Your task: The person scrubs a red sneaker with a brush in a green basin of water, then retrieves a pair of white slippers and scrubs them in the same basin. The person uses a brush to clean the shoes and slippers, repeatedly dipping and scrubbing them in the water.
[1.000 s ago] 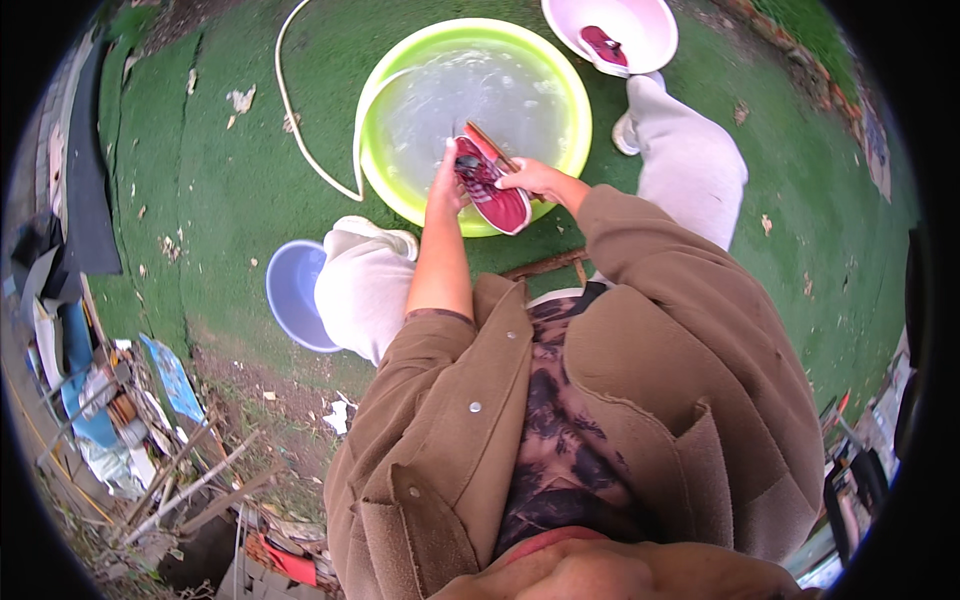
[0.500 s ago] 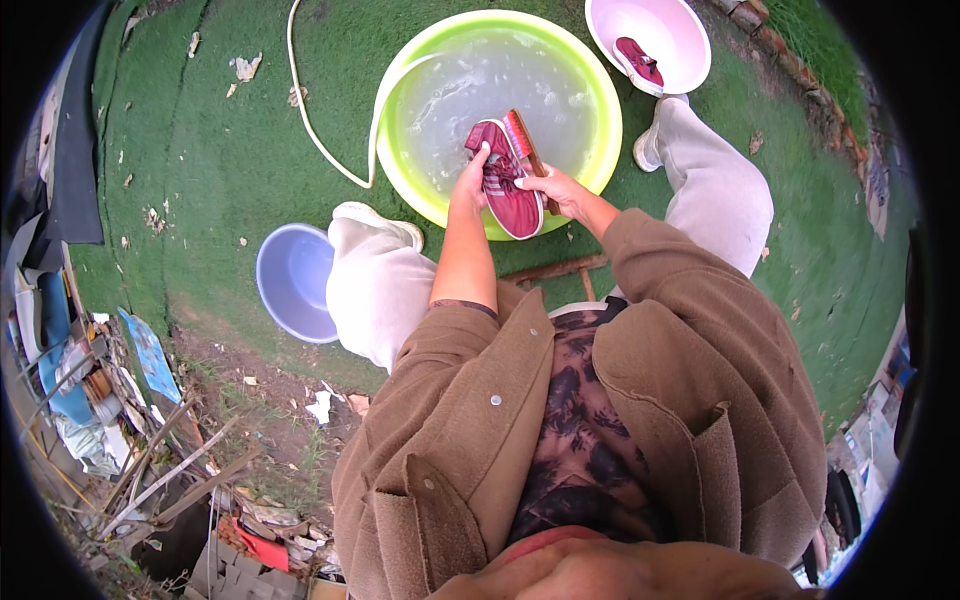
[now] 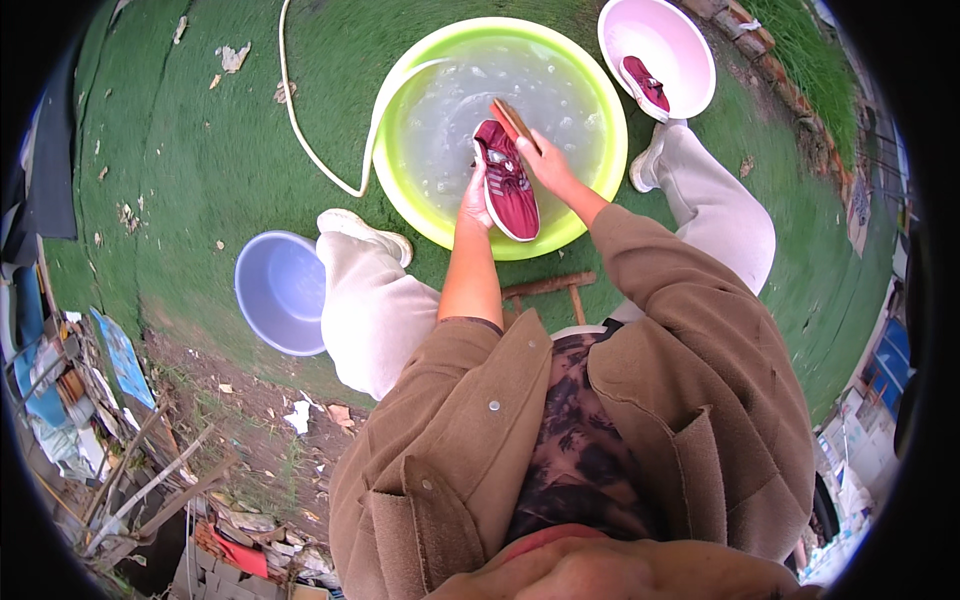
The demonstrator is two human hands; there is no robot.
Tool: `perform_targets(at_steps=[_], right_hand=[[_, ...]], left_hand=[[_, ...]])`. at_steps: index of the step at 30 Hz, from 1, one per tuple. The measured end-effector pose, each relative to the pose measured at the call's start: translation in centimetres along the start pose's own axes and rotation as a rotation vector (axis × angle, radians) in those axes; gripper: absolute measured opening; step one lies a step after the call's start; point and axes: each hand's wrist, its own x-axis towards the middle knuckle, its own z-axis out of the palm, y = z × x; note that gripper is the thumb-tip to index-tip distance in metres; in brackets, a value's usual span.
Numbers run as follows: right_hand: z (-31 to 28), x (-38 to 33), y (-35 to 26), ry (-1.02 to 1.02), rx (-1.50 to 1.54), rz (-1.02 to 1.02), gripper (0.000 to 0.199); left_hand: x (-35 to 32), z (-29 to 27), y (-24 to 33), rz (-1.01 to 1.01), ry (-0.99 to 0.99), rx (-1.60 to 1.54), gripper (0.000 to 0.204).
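- Left hand [image 3: 477, 203] grips the maroon shoe [image 3: 514, 200] from its left side, above the near part of the lime basin [image 3: 616, 140].
- Right hand [image 3: 546, 162] clasps a wooden brush [image 3: 516, 122] just right of the shoe's far end.
- Far right, a pink basin [image 3: 690, 65] holds a second shoe [image 3: 646, 86].
- Near left, a blue basin [image 3: 280, 295] stands beside the leg [image 3: 372, 315].

I see a blue bowl [image 3: 282, 293] on green mat [image 3: 200, 180]. Rel. to bowl: wooden frame [image 3: 548, 285] to my R; white scrap [image 3: 298, 416] just below; blue sheet [image 3: 122, 355] lower L; sticks [image 3: 155, 487] further dn. L, w/ red sheet [image 3: 243, 560] nr. them; brick edging [image 3: 765, 62] & grass [image 3: 815, 90] far upper R.
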Motion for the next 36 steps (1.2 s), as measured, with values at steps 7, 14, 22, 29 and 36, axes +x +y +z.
perform_targets(at_steps=[7, 14, 22, 29, 36], right_hand=[[-1.4, 1.1, -1.2, -0.302, -0.458, -0.146, 0.055], [-2.8, -4.0, -3.0, -0.427, -0.470, 0.039, 0.056], [-2.2, -2.4, -4.9, -0.356, -0.296, -0.075, 0.048], [-3.8, -2.5, -5.1, -0.335, -0.538, 0.011, 0.051], [-3.5, -4.7, -4.5, -0.543, -0.247, -0.013, 0.049]], left_hand=[[2.2, -1.4, 0.1, 0.031, 0.074, -0.037, 0.068], [2.4, -2.2, 0.3, 0.041, 0.131, -0.054, 0.068], [3.1, -2.2, 0.3, 0.140, 0.122, -0.139, 0.062], [3.3, -1.5, 0.3, 0.091, 0.154, -0.088, 0.065], [2.5, -1.6, 1.3, 0.140, 0.255, -0.063, 0.061]])
